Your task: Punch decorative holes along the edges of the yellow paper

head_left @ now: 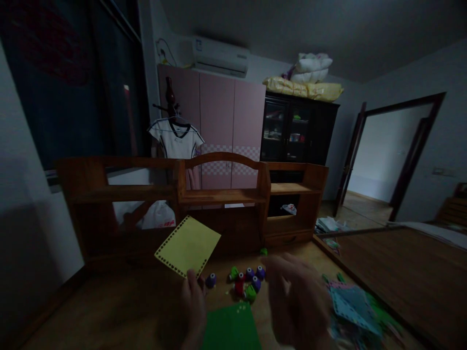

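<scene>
My left hand (193, 296) pinches a square yellow paper sheet (190, 246) by its lower corner and holds it up over the desk. Rows of small punched holes run along two of the sheet's edges. My right hand (297, 301) is smeared by motion, so its fingers cannot be made out. It hovers just right of a cluster of small purple, green and red pieces that look like craft punches, among them a red one (239, 285). A single purple one (211, 280) stands near my left hand. A green sheet (232, 326) lies on the desk between my hands.
Tiny yellow scraps lie on the green sheet and the wooden desk (138, 306). Blue punched paper (352, 306) is piled with green and pink pieces at the right. A wooden shelf unit (222, 196) stands along the desk's back edge. A raised wooden edge borders the right side.
</scene>
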